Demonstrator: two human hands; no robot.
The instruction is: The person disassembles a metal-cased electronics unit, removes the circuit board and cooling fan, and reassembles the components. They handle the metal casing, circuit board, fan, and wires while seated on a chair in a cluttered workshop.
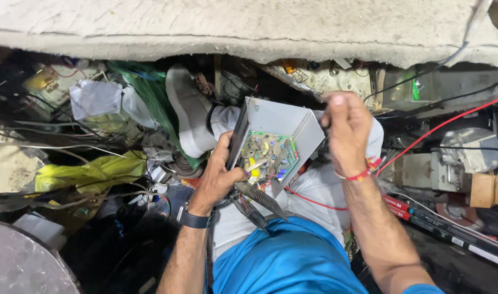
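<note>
Tilting up-right, open face upward, metal case (276, 142) in left hand (219, 177).

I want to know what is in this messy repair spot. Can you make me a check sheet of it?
Surface: the person's lap, light trousers.
Job's things: grey metal case, open, with a green circuit board inside.
Clutter: white shoe, yellow bag, green bag.
Grippers: left hand grips the case edge; right hand is raised beside the case, fingers pinched; what it pinches is too small to tell.
Cables: red wire, black cables.
Surroundings: rough slab on top.
</note>
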